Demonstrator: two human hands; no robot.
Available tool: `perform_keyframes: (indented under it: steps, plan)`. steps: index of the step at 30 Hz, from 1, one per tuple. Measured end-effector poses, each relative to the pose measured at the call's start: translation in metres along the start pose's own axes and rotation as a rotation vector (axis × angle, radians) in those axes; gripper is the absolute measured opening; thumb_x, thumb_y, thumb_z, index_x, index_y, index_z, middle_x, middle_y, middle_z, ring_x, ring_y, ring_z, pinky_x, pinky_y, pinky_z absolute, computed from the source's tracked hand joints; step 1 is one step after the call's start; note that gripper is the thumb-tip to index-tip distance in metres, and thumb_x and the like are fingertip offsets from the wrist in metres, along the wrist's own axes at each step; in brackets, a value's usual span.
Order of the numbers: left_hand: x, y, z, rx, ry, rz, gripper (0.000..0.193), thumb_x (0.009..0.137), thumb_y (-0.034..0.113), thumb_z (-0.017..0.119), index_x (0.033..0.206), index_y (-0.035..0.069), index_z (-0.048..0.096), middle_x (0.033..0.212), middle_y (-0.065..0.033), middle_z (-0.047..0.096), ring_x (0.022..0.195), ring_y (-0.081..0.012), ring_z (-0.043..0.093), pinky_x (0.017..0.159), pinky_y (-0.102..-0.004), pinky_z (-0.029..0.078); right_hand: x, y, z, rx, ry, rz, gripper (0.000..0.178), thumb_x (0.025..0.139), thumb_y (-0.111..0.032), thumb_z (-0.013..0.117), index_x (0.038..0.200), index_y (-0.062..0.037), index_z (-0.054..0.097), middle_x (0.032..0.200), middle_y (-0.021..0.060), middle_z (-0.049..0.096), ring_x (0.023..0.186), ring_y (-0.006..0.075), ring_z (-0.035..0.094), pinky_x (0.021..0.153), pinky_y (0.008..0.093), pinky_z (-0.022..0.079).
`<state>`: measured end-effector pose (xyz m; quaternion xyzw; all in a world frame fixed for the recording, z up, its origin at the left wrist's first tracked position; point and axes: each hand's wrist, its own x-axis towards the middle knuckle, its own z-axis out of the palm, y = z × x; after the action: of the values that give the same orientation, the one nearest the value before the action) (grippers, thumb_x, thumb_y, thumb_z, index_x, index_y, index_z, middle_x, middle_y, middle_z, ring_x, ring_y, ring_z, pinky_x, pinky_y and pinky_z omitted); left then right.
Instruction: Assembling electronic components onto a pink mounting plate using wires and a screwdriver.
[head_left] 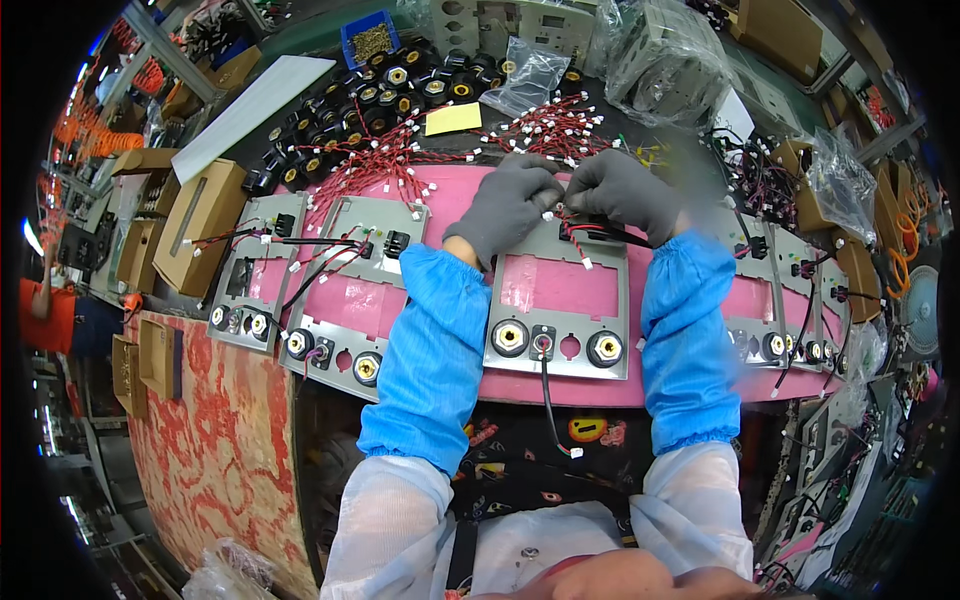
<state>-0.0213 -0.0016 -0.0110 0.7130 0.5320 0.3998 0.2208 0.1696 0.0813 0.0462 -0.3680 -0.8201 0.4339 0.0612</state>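
The left hand (pixel 512 208) and right hand (pixel 625 196) press fingers and thumbs together over the gray panel (pixel 535 242), far end; I can't tell what they pinch.

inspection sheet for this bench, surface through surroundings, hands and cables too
Surface: bright pink flat sheet, partly covered
Parts: grey rectangular windowed panel at centre; similar grey panels both sides
Clutter: piled black round fittings with brass-coloured centres, yellow paper slip, blue plastic bin
Hands: grey-gloved left hand and grey-gloved right hand close together at the centre panel's far end; what they hold is unclear
Cables: heaped red wires with white connectors; black cable hanging past the panel's near edge
Surroundings: brown cardboard boxes at left; another person in orange, far left
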Motion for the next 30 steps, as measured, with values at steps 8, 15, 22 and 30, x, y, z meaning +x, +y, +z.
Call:
perform_keyframes:
  steps: [8,15,22,30]
  plan:
    - [-0.003,0.005,0.002,0.089,0.093,0.031,0.016,0.082,0.008,0.067,0.097,0.005,0.069,0.107,-0.0106,0.064,0.103,-0.0282,0.061,0.087,-0.0362,0.051,-0.003,-0.016,0.006,-0.122,0.041,-0.019,0.019,0.070,-0.018,0.073,0.080,-0.0026,0.074,0.068,0.0105,0.068,0.061,0.0187,0.063,0.060,0.0353,0.050]
    - [-0.004,0.038,-0.024,0.142,0.055,0.056,0.022,0.072,0.008,0.073,0.094,0.006,0.070,0.101,-0.0114,0.062,0.101,-0.0281,0.060,0.086,-0.0362,0.050,-0.011,0.014,0.000,0.093,0.398,-0.037,0.019,0.077,-0.018,0.072,0.089,-0.0030,0.074,0.073,0.0115,0.070,0.066,0.0206,0.066,0.064,0.0352,0.052]
    - [-0.012,0.037,-0.014,0.429,0.077,0.022,0.015,0.071,0.023,0.078,0.077,0.010,0.074,0.081,-0.0074,0.062,0.091,-0.0291,0.057,0.080,-0.0408,0.046,-0.027,0.021,0.030,-0.044,0.701,-0.245,0.014,0.080,-0.014,0.071,0.090,-0.0047,0.072,0.090,0.0117,0.066,0.086,0.0272,0.064,0.076,0.0372,0.050]
    - [-0.013,0.051,0.006,0.550,0.183,-0.098,0.031,0.080,0.038,0.073,0.075,0.008,0.075,0.083,-0.0091,0.063,0.094,-0.0299,0.055,0.082,-0.0409,0.044,-0.034,0.015,0.032,-0.171,0.512,-0.314,0.012,0.079,-0.008,0.069,0.090,-0.0068,0.072,0.092,0.0105,0.065,0.093,0.0293,0.060,0.083,0.0396,0.048]
